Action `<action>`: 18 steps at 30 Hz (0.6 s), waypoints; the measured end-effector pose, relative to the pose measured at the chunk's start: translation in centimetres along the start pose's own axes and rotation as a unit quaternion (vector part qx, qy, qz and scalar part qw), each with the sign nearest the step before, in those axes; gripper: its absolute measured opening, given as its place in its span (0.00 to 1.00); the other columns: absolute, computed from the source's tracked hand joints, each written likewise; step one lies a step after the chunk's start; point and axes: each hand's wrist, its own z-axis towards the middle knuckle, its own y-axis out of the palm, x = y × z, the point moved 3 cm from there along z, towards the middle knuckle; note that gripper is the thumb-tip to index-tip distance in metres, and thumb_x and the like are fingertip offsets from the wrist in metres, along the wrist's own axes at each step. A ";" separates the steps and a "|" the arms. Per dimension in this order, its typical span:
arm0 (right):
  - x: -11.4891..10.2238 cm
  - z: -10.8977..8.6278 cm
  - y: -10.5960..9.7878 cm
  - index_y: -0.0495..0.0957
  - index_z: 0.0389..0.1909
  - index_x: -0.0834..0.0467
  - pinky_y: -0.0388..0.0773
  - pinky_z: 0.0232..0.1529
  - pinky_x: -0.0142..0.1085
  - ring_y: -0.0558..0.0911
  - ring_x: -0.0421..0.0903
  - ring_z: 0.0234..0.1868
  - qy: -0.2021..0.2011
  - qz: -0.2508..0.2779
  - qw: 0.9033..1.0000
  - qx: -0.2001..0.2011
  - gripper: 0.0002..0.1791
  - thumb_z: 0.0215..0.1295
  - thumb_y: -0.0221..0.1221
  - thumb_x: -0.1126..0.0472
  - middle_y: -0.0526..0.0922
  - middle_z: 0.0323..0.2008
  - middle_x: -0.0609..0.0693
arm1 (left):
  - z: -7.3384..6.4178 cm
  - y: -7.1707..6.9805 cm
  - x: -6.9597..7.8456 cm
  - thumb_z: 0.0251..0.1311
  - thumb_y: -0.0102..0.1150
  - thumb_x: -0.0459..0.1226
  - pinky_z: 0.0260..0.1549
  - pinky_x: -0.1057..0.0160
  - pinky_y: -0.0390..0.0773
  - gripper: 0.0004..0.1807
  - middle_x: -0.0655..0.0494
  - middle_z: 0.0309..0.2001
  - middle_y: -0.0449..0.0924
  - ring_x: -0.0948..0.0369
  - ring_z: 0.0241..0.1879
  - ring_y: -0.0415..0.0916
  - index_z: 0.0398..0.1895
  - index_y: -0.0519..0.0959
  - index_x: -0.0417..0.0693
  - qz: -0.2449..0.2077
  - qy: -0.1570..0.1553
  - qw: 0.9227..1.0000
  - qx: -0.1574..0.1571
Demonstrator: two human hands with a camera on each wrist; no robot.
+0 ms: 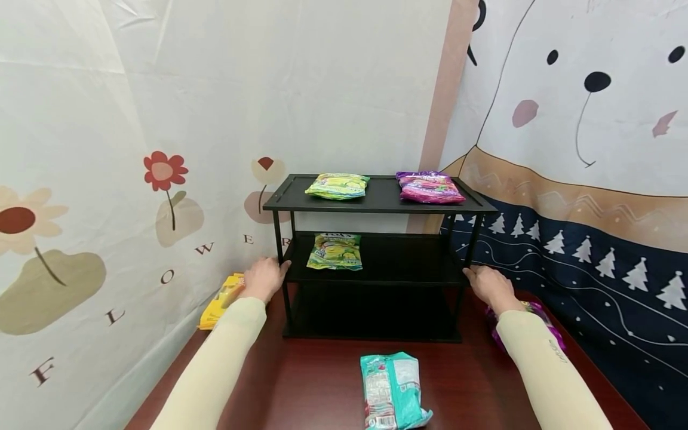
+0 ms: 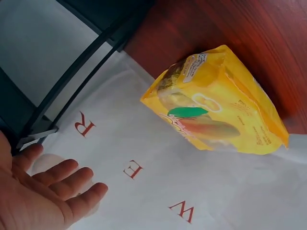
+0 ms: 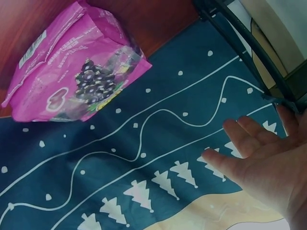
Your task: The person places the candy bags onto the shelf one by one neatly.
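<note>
A black three-tier shelf rack point(image 1: 376, 275) stands on the table. My left hand point(image 1: 264, 279) holds its left side at the middle tier, thumb over the edge; in the left wrist view the other fingers point(image 2: 62, 172) spread loosely. On the opposite side my right hand point(image 1: 490, 285) holds the same tier, its outer fingers point(image 3: 225, 163) also loose. A yellow-green candy bag point(image 1: 337, 186) and a purple-pink one point(image 1: 430, 187) lie on the top tier. Another green-yellow bag point(image 1: 335, 251) rests on the middle tier.
A teal bag point(image 1: 395, 391) lies on the dark red table point(image 1: 317, 370) before the rack. Left of it is a yellow mango-print bag point(image 2: 216, 105); a purple bag with dark berries point(image 3: 76, 72) is at the right. Printed cloth walls point(image 1: 333, 89) stand close behind and beside.
</note>
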 end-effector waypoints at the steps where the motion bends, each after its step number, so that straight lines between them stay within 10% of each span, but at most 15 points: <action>1: 0.0 -0.1 -0.1 0.72 0.62 0.69 0.63 0.58 0.67 0.70 0.72 0.59 -0.005 0.000 1.000 0.003 0.27 0.80 0.40 0.51 0.72 0.61 0.72 | 0.0 0.0 0.0 0.74 0.48 0.50 0.38 0.36 0.75 0.22 0.37 0.37 0.79 0.37 0.40 0.78 0.37 0.78 0.38 -0.013 -0.002 1.000 -0.003; 18: 0.7 -3.4 2.4 0.67 0.67 0.69 0.59 0.59 0.70 0.67 0.73 0.62 -0.097 -0.043 0.987 0.125 0.25 0.80 0.44 0.56 0.68 0.62 0.76 | -0.6 -0.3 0.6 0.77 0.43 0.48 0.40 0.37 0.75 0.22 0.40 0.37 0.82 0.40 0.44 0.79 0.35 0.78 0.41 -0.067 -0.057 0.996 -0.033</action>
